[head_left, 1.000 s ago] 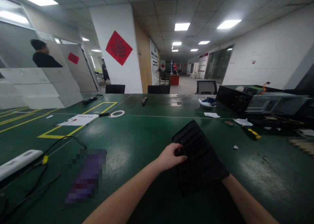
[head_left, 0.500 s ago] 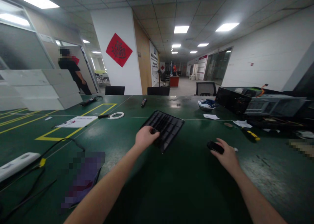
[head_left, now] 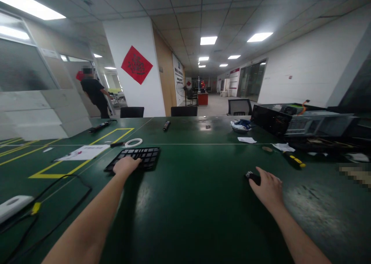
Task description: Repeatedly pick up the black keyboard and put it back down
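Note:
A black gridded plastic panel [head_left: 149, 156] lies nearly flat at left of centre, its ribbed face up. My left hand [head_left: 126, 166] is closed at its near edge, with the fingertips on the ribs. To the right, my right hand [head_left: 268, 187] rests low over the table, the thumb and fingers around a small black object [head_left: 253, 177]. Its left end has a shiny tip; the palm hides the rest, so its kind is unclear. A white ring-shaped item [head_left: 133, 142] with a black end lies just beyond the panel.
A computer case [head_left: 269, 119] stands at right, beside a yellow-black screwdriver [head_left: 294, 159] and a bowl with blue cloth [head_left: 242, 126]. White boxes [head_left: 72, 113] are stacked at left, near a printed sheet [head_left: 84, 153], a black cable [head_left: 77, 208] and a white power strip [head_left: 16, 207]. A person [head_left: 94, 90] is behind.
My left hand has carried the panel left and lowered it from a tilt to nearly flat. My right hand has stayed around the black object. A purple shape by my left forearm no longer shows.

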`<state>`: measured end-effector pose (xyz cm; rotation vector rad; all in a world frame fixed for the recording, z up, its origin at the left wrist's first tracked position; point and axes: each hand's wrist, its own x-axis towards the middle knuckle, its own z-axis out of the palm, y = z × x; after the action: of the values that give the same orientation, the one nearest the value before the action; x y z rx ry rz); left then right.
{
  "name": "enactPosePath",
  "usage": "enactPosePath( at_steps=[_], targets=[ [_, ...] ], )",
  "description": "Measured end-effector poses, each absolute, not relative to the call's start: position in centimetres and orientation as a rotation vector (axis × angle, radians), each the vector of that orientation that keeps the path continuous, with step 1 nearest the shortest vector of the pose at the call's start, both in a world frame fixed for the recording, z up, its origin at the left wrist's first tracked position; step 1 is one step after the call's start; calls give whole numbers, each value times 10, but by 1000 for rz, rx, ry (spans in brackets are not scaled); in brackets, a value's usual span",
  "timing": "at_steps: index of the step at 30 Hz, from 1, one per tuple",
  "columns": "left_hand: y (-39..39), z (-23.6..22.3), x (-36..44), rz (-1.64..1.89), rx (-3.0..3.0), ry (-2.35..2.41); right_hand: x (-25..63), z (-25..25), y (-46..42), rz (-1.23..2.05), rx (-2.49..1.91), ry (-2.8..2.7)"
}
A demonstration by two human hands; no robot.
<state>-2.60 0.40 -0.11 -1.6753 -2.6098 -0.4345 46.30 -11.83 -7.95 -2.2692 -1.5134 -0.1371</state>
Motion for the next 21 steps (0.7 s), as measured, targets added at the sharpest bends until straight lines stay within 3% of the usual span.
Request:
enactPosePath(
  at_steps=[5,11,21],
  targets=[
    [-24,-5,6,-290,-1881,-2349,463,-75,-121,-37,-2284,-1532],
    [-71,-45,45,-220,-2485,-1838,466,-78,-120,-40,-2287,-1533],
    [-89,-44,40,-43,-2367,-1896,471,-84,-118,-60,-2263,-1543]
  ],
)
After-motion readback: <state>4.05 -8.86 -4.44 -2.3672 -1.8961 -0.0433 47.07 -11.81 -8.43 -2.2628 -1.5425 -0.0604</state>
